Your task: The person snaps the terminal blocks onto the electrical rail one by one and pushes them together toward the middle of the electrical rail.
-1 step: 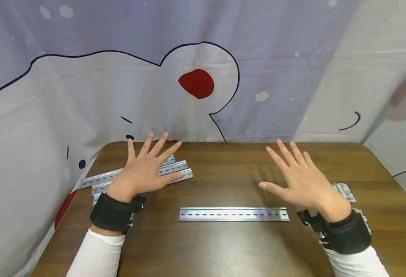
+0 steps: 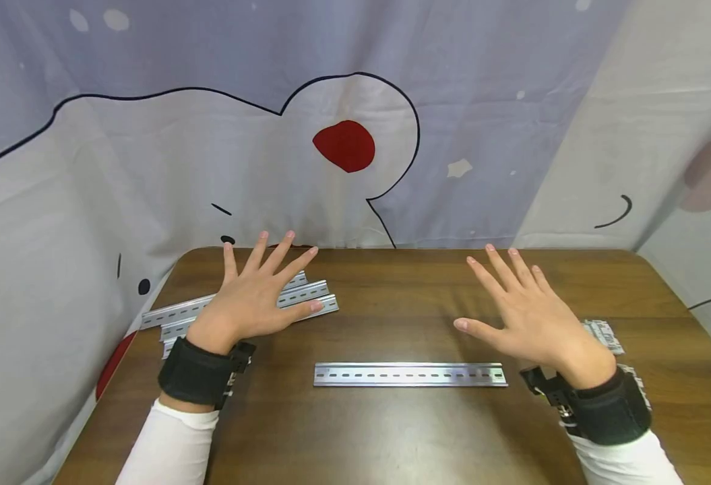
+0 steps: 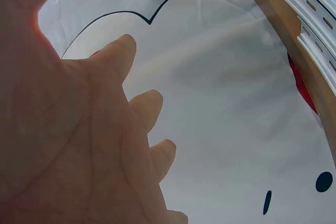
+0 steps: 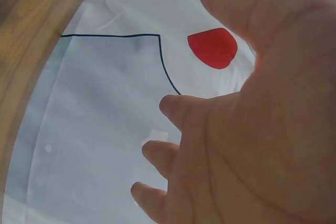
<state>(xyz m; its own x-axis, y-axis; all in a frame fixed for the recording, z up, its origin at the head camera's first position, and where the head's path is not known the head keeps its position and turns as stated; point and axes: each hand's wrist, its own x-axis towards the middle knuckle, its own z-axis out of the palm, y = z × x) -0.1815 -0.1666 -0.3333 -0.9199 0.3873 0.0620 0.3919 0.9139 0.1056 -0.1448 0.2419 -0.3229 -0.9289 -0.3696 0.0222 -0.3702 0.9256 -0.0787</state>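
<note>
In the head view my left hand (image 2: 246,303) is spread with straight fingers above several slotted metal DIN rails (image 2: 303,294) at the table's left; it partly hides them. Parts of these rails also show at the upper right of the left wrist view. My right hand (image 2: 528,316) is likewise spread, in the air over the table's right side, holding nothing. A single DIN rail (image 2: 410,375) lies flat and level on the table between the two forearms, apart from both hands. Both palms appear bare in the wrist views.
Small pale, printed-looking pieces (image 2: 604,335) lie at the right, partly covered by the right wrist and its black strap (image 2: 610,407). The brown wooden table (image 2: 391,444) ends at the back against a patterned cloth (image 2: 482,101).
</note>
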